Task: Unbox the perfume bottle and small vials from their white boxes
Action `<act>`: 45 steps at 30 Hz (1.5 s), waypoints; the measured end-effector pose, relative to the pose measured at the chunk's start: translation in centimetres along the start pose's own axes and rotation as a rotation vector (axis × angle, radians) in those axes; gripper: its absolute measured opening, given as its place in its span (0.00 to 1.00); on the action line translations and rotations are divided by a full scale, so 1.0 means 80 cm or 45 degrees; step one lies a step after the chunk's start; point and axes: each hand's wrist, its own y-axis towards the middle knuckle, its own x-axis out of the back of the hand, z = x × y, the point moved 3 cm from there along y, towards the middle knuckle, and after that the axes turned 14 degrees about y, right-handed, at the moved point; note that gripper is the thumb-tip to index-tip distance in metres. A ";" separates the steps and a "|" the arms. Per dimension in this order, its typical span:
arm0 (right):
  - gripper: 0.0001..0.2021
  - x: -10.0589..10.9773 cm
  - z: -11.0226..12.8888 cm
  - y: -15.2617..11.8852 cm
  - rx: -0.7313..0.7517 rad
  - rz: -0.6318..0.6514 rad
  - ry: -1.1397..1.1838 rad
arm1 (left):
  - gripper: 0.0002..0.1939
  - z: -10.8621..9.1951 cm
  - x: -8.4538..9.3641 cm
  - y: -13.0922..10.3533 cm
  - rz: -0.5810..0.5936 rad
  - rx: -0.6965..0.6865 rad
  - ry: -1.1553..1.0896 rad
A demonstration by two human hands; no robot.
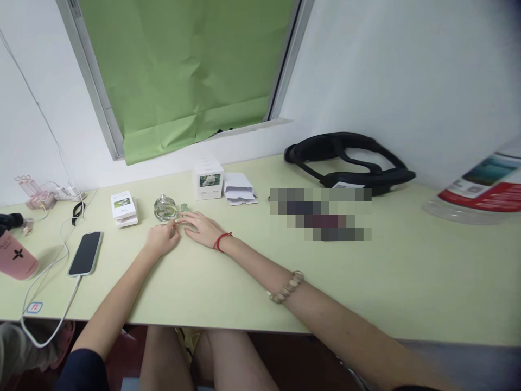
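Left hand [163,239] curled narrow, right hand [202,229] spread, both near glass bottle [165,208], bare table [191,288] toward front edge [228,328]

The phone [85,253] has a pink cup [16,256] at its left, a black headset [374,178] and apparently a bottle [488,187] far right.

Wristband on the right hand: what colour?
Red wristband, seen best in the head view.

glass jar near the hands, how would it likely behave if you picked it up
The glass jar looks rigid and probably fragile if knocked. Its rounded, shiny sides could feel slippery, and it might roll if tipped over.
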 end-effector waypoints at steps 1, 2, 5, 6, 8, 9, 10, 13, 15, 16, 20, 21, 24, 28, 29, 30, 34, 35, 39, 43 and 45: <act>0.18 0.001 0.000 0.000 -0.013 -0.013 -0.012 | 0.13 0.000 0.000 0.000 -0.002 0.002 -0.003; 0.19 0.001 0.001 -0.001 -0.020 -0.020 -0.023 | 0.12 0.000 0.001 0.000 -0.002 0.003 -0.007; 0.21 0.001 0.002 -0.002 -0.023 -0.001 -0.044 | 0.13 0.000 0.001 -0.001 0.005 0.006 -0.018; 0.21 0.001 0.001 -0.002 -0.024 0.009 -0.045 | 0.13 -0.001 0.001 -0.001 0.007 0.008 -0.023; 0.21 0.000 0.001 -0.001 -0.025 0.022 -0.045 | 0.13 -0.001 0.001 -0.001 0.007 0.013 -0.032; 0.21 0.000 0.000 -0.001 -0.023 0.023 -0.044 | 0.12 -0.001 0.001 -0.001 0.007 0.014 -0.036; 0.20 0.000 0.000 -0.001 -0.018 0.022 -0.042 | 0.12 -0.001 0.001 -0.001 0.008 0.015 -0.040; 0.20 0.002 0.004 -0.002 0.008 0.019 -0.015 | 0.12 -0.001 0.000 -0.001 0.012 0.015 -0.042; 0.24 0.004 0.007 -0.003 -0.016 0.015 0.014 | 0.12 -0.001 0.001 -0.001 0.010 0.013 -0.039; 0.27 0.004 0.008 -0.004 -0.048 0.010 0.026 | 0.12 -0.001 0.001 -0.001 0.008 0.010 -0.037; 0.37 0.001 0.006 -0.002 -0.086 -0.018 0.063 | 0.13 -0.001 0.000 -0.001 0.002 0.002 -0.032; 0.38 0.000 0.005 -0.001 -0.061 -0.020 0.071 | 0.13 -0.001 0.000 -0.001 0.005 0.004 -0.034; 0.38 -0.005 0.001 0.004 -0.020 -0.002 0.079 | 0.13 -0.001 0.000 -0.001 0.017 0.012 -0.042; 0.37 -0.006 0.001 0.006 -0.011 0.014 0.060 | 0.13 -0.001 0.000 -0.001 0.025 0.009 -0.047; 0.37 -0.006 0.002 0.006 -0.014 0.012 0.058 | 0.13 -0.001 0.001 -0.001 0.025 0.009 -0.048; 0.36 -0.004 0.003 0.006 -0.020 0.010 0.058 | 0.13 -0.001 0.001 0.000 0.024 0.008 -0.047; 0.35 0.000 0.009 0.002 -0.033 -0.020 0.073 | 0.12 0.000 0.001 0.000 0.010 0.004 -0.041; 0.34 0.001 0.010 0.001 -0.035 -0.035 0.075 | 0.12 0.000 0.001 0.000 0.008 0.004 -0.040; 0.29 0.006 0.013 -0.001 -0.079 -0.104 0.100 | 0.12 0.000 0.002 0.000 0.017 0.013 -0.036; 0.30 0.009 0.019 -0.002 -0.171 -0.054 0.110 | 0.13 0.000 0.002 -0.001 0.005 0.009 -0.017; 0.30 0.010 0.022 -0.003 -0.218 -0.036 0.092 | 0.13 0.001 0.001 -0.001 -0.009 0.004 -0.009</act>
